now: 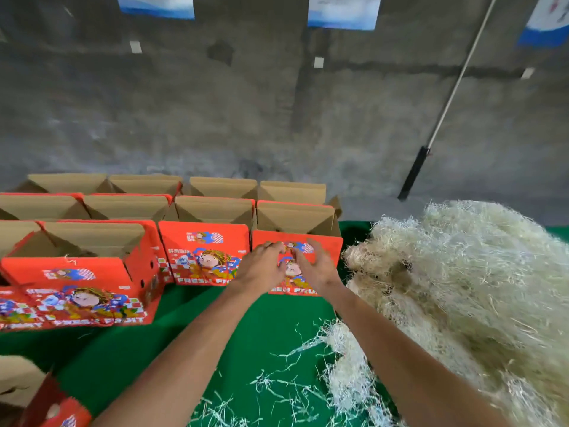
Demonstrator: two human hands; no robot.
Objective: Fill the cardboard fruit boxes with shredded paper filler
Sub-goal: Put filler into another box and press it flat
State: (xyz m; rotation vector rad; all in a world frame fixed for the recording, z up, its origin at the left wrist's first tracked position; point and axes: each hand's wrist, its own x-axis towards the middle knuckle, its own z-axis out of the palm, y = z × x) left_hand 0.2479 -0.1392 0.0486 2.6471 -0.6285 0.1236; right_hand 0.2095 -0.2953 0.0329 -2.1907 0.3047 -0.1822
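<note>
Left hand: our left hand (pixel 264 266) is stretched out in front of the printed face of the nearest red box (pixel 297 241), fingers loosely spread and gripping nothing.
Right hand: our right hand (pixel 314 266) hangs just beside the left one, fingers relaxed and a little curved, also carrying nothing; whether either hand touches the box front we cannot tell, as the picture is blurred.
Boxes: more open boxes (pixel 123 208) stand in rows to the left of and beyond our hands, lids up, likely so paper can be dropped straight in.
Box insides: from here we see little of the bottoms; we cannot say which ones already hold filler.
Shredded paper: the big pale heap of shredded paper (pixel 462 272) lies just to the right of our right hand, near enough to scoop without stepping away.
Loose strands: stray strands (pixel 289 389) lie on the green cloth (pixel 123 365) below our forearms, nearer to us than the hands.
Our judgement: both hands are free, so a fresh handful from the heap seems the next need.
Risk: light strands scatter easily on the way over.
</note>
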